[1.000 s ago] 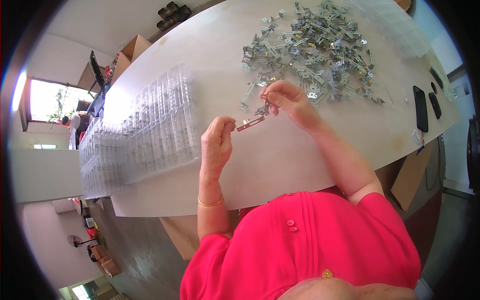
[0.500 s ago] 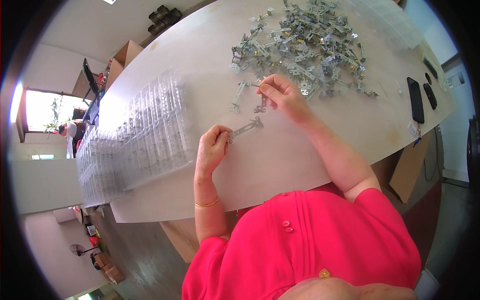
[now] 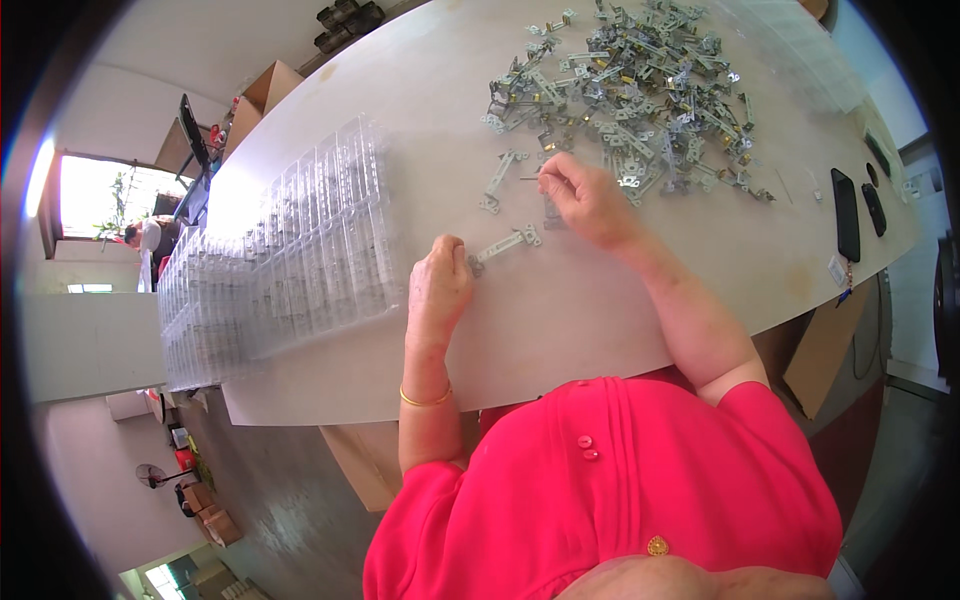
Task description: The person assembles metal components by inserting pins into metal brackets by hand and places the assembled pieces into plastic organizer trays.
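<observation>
My left hand is closed in a pinch on one end of a flat metal bracket, whose slotted strip points up and to the right. My right hand has its fingertips pressed together around a thin dark pin that sticks out to the left. Just under those fingers a darker metal piece shows in part; whether it is held or lies on the table I cannot make out. A loose bracket lies between the two hands, a little farther off.
A large heap of metal brackets covers the far middle of the white table. Clear plastic trays are stacked at left, with more clear plastic at far right. A black phone lies near the right edge.
My right hand has turned, and the pin now shows at its fingertips. The left hand's bracket has tilted slightly. The whole view has shifted a little.
</observation>
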The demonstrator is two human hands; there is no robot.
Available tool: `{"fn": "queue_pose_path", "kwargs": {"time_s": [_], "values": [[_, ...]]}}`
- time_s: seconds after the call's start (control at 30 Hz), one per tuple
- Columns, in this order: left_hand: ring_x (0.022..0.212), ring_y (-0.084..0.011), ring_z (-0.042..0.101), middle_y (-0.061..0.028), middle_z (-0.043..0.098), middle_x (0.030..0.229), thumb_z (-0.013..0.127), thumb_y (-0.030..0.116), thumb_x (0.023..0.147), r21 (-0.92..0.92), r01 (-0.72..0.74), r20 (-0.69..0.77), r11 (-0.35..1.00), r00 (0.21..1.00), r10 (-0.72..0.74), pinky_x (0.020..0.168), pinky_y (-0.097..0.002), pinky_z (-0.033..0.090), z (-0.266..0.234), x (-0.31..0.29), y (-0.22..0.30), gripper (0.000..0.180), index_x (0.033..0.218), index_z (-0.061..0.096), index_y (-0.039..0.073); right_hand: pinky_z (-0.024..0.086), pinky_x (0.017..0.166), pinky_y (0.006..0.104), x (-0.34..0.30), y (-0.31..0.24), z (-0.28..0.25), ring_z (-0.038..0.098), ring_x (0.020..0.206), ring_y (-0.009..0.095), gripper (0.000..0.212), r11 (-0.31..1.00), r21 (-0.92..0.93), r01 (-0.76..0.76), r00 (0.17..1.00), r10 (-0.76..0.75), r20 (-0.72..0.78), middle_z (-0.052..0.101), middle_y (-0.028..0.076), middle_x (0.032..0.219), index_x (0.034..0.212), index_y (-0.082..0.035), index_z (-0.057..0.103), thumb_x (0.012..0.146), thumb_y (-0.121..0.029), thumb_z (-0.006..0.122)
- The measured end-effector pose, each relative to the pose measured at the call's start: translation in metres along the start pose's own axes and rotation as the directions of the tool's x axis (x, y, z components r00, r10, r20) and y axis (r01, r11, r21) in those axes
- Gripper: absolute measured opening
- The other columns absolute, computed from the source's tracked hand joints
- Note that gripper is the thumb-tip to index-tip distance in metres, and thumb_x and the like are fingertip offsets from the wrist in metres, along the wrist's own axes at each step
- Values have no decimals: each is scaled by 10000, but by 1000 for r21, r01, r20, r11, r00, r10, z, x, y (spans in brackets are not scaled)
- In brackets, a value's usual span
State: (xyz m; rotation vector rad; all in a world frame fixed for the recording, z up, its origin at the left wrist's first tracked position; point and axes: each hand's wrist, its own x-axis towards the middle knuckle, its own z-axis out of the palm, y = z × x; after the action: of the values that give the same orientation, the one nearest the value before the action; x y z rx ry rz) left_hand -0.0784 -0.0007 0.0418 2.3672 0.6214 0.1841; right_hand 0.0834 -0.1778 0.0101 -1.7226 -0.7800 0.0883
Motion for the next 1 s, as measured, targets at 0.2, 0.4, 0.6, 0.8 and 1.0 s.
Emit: {"fn": "queue_pose_path", "kwargs": {"time_s": [0.2, 0.4, 0.6, 0.8, 1.0], "values": [[848, -359, 632, -165, 661, 861, 639, 167, 900, 138, -173, -146, 975, 970, 193, 748, -444, 499, 8, -1, 16, 176, 975, 626, 9, 470, 583, 406, 1, -4, 0, 614, 654, 336, 72, 985, -121, 120, 991, -127, -45, 629, 131, 739, 935, -59, 563, 945, -124, 593], [845, -318, 590, -133, 613, 888, 693, 120, 839, 268, -428, -35, 863, 891, 453, 783, -418, 479, 29, -3, 19, 157, 942, 628, 21, 476, 633, 418, 1, -3, -1, 602, 729, 348, 38, 970, -144, 196, 978, -203, -36, 615, 146, 840, 939, -53, 571, 931, -78, 599], [857, -328, 577, -126, 616, 864, 686, 96, 840, 195, -411, -96, 891, 896, 434, 783, -420, 473, 33, 0, 16, 122, 909, 618, 21, 488, 650, 409, 1, -6, -2, 614, 748, 351, 43, 948, -219, 231, 965, -253, -76, 624, 150, 848, 943, -53, 586, 924, -80, 615], [751, -178, 593, -64, 640, 826, 664, 116, 913, -184, -210, -158, 960, 971, 182, 693, -328, 483, 33, 5, 14, 116, 952, 630, 11, 502, 624, 423, -1, -4, -1, 636, 763, 352, 65, 981, -143, 135, 991, -134, 14, 640, 160, 831, 953, -58, 590, 924, -107, 622], [731, -77, 580, -22, 641, 809, 602, 191, 995, -627, 13, 4, 779, 1000, -13, 665, -254, 480, 33, 10, 4, 186, 1003, 629, 8, 507, 601, 403, -2, -9, 2, 640, 723, 333, 53, 909, -353, 220, 960, -266, -87, 625, 99, 863, 954, -85, 612, 924, -125, 630]]}}
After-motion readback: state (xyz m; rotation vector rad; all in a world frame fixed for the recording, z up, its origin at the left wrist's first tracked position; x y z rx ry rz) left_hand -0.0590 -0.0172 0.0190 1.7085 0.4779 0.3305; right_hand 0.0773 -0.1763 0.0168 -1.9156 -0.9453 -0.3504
